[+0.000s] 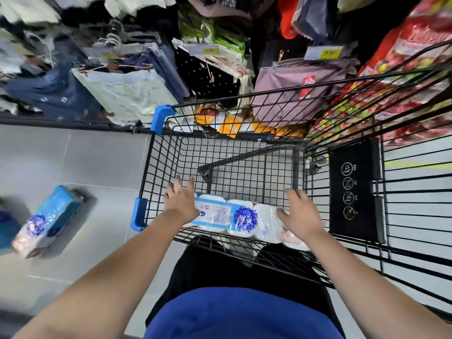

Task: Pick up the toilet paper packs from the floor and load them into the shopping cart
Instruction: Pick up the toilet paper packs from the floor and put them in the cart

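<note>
A toilet paper pack [234, 217], white rolls in clear wrap with a blue flower print, lies across the near end of the black wire shopping cart [146, 167]. My left hand [179, 199] is at the pack's left end with fingers spread and not wrapped around it. My right hand [300, 214] rests flat at its right end, fingers also apart. A second toilet paper pack [46, 221] with blue wrap lies on the grey floor to the left of the cart. Part of another blue pack [7, 228] shows at the left edge.
The cart has blue corner bumpers [161, 117] and a black child-seat flap [354, 189] on the right. Racks of hanging clothes [122, 94] stand behind the cart, and red snack bags [403, 69] hang at the right. Grey tiled floor [73, 162] lies to the left.
</note>
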